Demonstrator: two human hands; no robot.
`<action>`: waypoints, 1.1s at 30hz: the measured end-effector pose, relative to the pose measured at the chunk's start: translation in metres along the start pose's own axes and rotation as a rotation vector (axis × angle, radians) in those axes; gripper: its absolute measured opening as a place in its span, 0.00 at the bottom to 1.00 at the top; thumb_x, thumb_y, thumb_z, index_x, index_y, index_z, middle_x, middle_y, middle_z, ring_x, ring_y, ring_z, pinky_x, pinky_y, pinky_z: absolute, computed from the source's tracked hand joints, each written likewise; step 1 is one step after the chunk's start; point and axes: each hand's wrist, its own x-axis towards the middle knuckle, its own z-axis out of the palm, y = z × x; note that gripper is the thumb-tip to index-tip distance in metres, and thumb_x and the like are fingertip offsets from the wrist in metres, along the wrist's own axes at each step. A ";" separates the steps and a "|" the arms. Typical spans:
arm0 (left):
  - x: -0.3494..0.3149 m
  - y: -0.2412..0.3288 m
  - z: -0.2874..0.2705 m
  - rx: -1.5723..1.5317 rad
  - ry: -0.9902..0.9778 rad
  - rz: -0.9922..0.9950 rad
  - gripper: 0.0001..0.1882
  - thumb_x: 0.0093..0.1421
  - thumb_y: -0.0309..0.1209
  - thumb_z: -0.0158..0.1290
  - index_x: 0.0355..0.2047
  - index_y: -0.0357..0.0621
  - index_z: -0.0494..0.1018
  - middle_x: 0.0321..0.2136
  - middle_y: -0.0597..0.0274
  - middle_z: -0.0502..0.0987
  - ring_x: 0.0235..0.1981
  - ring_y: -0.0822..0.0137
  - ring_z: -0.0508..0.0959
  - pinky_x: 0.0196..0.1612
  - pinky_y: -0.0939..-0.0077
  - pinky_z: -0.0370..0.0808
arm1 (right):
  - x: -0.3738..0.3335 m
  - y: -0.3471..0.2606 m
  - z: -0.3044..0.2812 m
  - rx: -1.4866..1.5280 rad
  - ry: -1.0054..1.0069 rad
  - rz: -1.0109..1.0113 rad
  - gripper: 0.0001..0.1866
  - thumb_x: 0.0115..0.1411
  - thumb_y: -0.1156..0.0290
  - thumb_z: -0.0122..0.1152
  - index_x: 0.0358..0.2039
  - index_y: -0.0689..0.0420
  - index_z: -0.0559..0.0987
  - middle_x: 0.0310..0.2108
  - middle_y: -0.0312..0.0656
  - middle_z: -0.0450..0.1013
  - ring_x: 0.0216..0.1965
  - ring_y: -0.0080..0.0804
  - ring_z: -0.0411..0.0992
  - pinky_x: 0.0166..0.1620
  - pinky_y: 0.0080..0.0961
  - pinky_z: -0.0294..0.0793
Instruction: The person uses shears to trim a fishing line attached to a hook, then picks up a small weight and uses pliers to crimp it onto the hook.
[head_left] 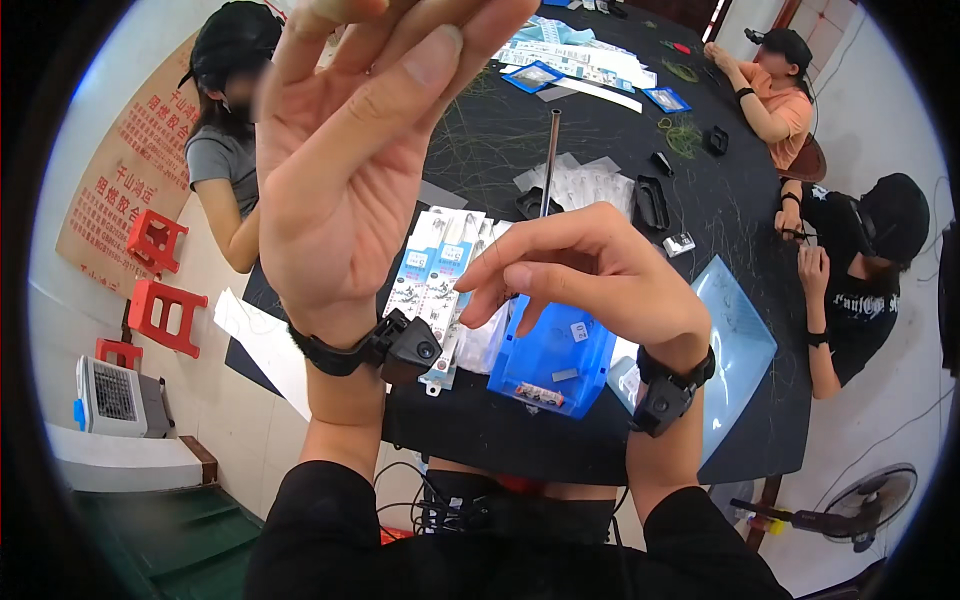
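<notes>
My left hand (345, 170) is raised high and close, its palm in view. The fingers stretch up past the top edge, so their tips are cut off, and the thumb slants across toward them. No object shows in that palm. Lower and to the right, my right hand (610, 275) hovers over a blue plastic bin (545, 350), its fingers bent and the thumb drawn in close to them. Whatever it pinches, if anything, is too fine to see. Left of the bin lie printed white and blue packaging cards (430, 265). A thin metal rod (551, 165) stands upright behind my right hand.
Clear plastic bags (585, 187), black trays (652, 203) and green line coils (684, 138) lie on the black table (560, 450). A translucent blue sheet (735, 330) covers its right side. Several people sit around it. Red stools (165, 315) and a fan (870, 505) stand nearby.
</notes>
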 end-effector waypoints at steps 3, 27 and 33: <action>0.000 0.001 -0.003 -0.025 -0.004 -0.004 0.19 0.74 0.10 0.43 0.54 0.47 0.72 0.77 0.31 0.56 0.79 0.42 0.56 0.82 0.52 0.61 | 0.001 0.001 -0.001 0.010 -0.038 0.000 0.15 0.72 0.79 0.56 0.55 0.64 0.85 0.45 0.46 0.87 0.47 0.30 0.86 0.46 0.25 0.87; 0.000 0.001 0.002 0.079 0.033 0.026 0.16 0.74 0.11 0.43 0.50 0.46 0.73 0.76 0.29 0.57 0.79 0.40 0.56 0.81 0.50 0.62 | -0.002 0.000 -0.001 0.000 -0.030 -0.029 0.18 0.64 0.87 0.67 0.55 0.67 0.82 0.45 0.46 0.83 0.48 0.41 0.87 0.45 0.21 0.88; -0.001 -0.001 0.000 0.103 0.030 0.037 0.16 0.74 0.11 0.43 0.49 0.46 0.73 0.76 0.28 0.57 0.79 0.39 0.56 0.81 0.50 0.62 | -0.004 -0.002 0.001 -0.018 -0.033 -0.019 0.18 0.64 0.88 0.63 0.54 0.67 0.82 0.36 0.41 0.78 0.49 0.42 0.87 0.49 0.26 0.89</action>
